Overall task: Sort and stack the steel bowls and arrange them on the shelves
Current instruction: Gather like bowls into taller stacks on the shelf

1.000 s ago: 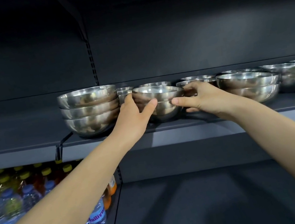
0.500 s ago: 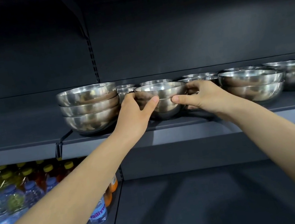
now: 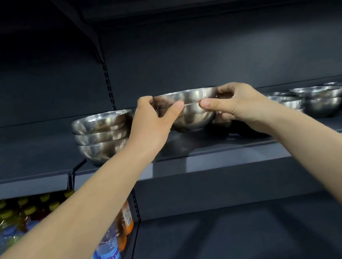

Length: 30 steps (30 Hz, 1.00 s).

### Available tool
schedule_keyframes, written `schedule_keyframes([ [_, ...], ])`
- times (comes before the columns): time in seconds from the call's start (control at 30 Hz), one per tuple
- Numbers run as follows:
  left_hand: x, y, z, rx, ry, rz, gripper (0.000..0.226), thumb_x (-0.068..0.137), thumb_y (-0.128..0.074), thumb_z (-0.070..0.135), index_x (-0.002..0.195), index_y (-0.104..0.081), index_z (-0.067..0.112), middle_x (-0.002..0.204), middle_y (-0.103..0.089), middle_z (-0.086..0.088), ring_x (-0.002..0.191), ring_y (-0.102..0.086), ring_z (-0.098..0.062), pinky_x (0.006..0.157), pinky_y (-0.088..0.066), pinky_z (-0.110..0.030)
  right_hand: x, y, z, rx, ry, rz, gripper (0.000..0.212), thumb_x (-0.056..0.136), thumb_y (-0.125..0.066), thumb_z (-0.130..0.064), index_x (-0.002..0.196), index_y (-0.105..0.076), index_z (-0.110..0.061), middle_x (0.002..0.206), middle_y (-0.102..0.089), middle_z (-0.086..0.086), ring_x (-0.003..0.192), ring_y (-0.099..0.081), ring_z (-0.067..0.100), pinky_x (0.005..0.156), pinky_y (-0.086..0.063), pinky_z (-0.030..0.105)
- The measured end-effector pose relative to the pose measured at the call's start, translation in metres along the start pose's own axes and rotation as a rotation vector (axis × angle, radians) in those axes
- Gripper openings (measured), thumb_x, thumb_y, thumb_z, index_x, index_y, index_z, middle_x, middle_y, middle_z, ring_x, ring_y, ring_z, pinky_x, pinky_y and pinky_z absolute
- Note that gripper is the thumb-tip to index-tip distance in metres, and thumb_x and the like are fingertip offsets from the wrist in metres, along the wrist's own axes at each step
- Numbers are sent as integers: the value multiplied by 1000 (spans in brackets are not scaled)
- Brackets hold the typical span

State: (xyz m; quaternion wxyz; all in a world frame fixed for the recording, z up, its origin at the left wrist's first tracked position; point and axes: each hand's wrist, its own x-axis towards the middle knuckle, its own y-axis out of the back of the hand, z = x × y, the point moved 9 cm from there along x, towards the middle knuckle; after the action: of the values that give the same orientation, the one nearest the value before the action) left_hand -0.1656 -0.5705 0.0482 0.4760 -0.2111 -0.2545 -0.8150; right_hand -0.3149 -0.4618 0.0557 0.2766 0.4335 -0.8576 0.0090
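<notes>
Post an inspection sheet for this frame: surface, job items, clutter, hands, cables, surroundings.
Surface: dark shelf, bowls along it.
Job's things: two-bowl stack held, apparently just off the shelf; three-bowl stack to its left; more bowls to its right.
Clutter: nothing seen.
Hands: left hand and right hand grip the two-bowl stack from either side.
Cables: nothing seen.
Surroundings: bottles on shelving at lower left; lower shelf beneath.

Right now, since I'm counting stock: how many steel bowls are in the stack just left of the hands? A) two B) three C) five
B: the left stack shows three nested bowls on the shelf, not counting the held pair in the grip of the left hand and right hand.
</notes>
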Motion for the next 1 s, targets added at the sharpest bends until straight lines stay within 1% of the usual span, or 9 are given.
schedule_keyframes([
  [0.1,4,14,19,36,-26,16,40,80,-66,48,108,-54,23,114,-58,5,98,-63,-19,90,-53,-41,0,1,-25,-39,60,18,24,75,-78,-29,89,-61,-21,85,-67,-9,76,-63,1,63,-50,10],
  [0.23,13,44,43,47,-44,11,26,82,-64,47,96,-56,27,106,-59,8,93,-64,-12,85,-57,-37,11,-13,-53,53,103,10,59,58,-87,-42,101,-61,-13,95,-73,2,83,-72,8,68,-56,22],
  [0.33,24,75,51,59,-57,19,39,80,-66,47,107,-59,20,109,-62,6,96,-64,-9,84,-57,-34,25,-34,-66,101,113,22,86,43,-89,-51,111,-58,-8,108,-69,7,91,-71,14,70,-56,27],
  [0.47,35,115,48,82,-48,15,39,80,-67,44,107,-54,20,110,-57,8,102,-62,-11,87,-56,-33,43,-74,-72,115,116,23,100,36,-85,-60,117,-57,-10,110,-69,2,97,-69,15,72,-55,28],
  [0.53,39,133,42,102,-36,21,47,81,-66,42,117,-52,15,107,-53,11,102,-61,-11,87,-56,-33,51,-96,-72,116,114,-9,94,36,-85,-60,113,-60,-12,109,-69,1,97,-68,15,72,-55,28],
  [0.63,43,154,30,101,-23,28,48,83,-65,38,122,-50,14,106,-49,14,103,-59,-10,87,-55,-34,61,-123,-72,63,127,-54,59,52,-84,-53,97,-66,-19,103,-71,-1,98,-68,15,84,-57,35],
  [0.73,46,167,14,95,-6,30,47,85,-64,36,123,-49,14,101,-46,20,96,-57,-4,88,-55,-34,67,-142,-70,10,137,-63,33,69,-81,-40,91,-68,-20,97,-72,-3,95,-68,12,82,-55,31],
  [0.9,51,180,-14,161,10,42,38,81,-66,43,110,-50,25,103,-49,21,114,-51,-9,102,-45,-36,69,-158,-61,-34,133,-55,38,67,-81,-42,93,-68,-19,94,-72,-5,90,-67,12,82,-54,30],
  [1.0,47,180,-23,209,11,29,38,81,-65,43,110,-48,25,103,-49,21,111,-47,-4,95,-39,-23,66,-160,-54,-82,122,-56,39,66,-81,-44,94,-66,-21,97,-71,-5,93,-66,11,87,-53,29],
])
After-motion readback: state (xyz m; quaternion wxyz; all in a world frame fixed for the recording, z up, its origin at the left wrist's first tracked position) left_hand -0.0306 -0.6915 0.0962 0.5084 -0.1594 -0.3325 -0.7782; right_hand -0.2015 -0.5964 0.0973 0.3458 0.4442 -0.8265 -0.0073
